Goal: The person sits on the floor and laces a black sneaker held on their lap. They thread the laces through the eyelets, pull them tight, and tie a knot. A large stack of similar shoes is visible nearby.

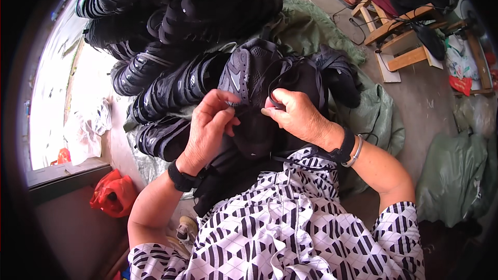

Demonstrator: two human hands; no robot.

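Note:
A dark grey shoe upper (236,72) with a pale side mark lies in front of me, over dark material on my lap. My left hand (210,122) is closed in a pinch at its near left edge; what sits between the fingertips is too dark to make out. To the right, my right hand (301,115) pinches a black shoelace (273,85), which loops up from the thumb and forefinger toward the upper. The two hands are apart, with dark material between them. Another dark shoe upper (334,67) lies beyond my right hand.
Several stacks of nested dark shoe uppers (176,80) rise at the left and far left. Green woven sheeting (316,26) spreads behind and right. A red plastic bag (114,194) sits at lower left. At the far right another person sits by a wooden stool (407,59) with cords.

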